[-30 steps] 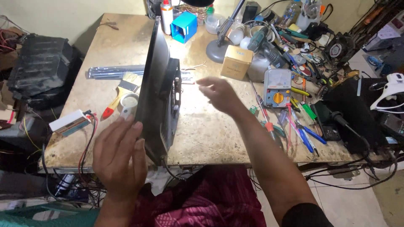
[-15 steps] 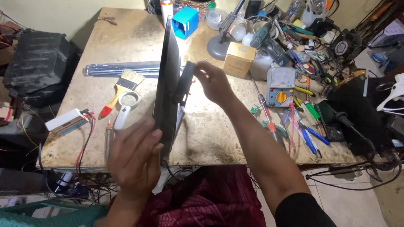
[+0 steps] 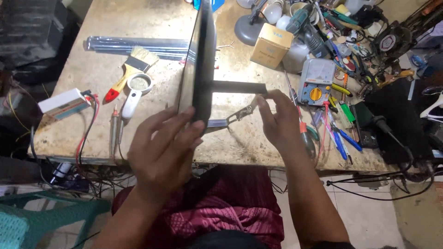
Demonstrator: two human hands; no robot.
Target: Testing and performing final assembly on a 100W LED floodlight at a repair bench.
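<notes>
A flat black monitor stands on edge on the worn workbench, seen almost edge-on. My left hand presses flat against its near end and steadies it. A dark stand arm sticks out sideways from the monitor's back. My right hand grips the arm's outer end with the fingertips. A metal bracket lies on the bench just below the arm, beside my right hand.
Left of the monitor lie a paintbrush, a white magnifier, a white box with red wires and a clear tube pack. To the right sit a cardboard box, a multimeter, a drill and many screwdrivers and pens.
The view has closed in on the bench. My right hand slid from the monitor's back out to the end of the stand arm, which now sticks out sideways. My left hand stays on the near end.
</notes>
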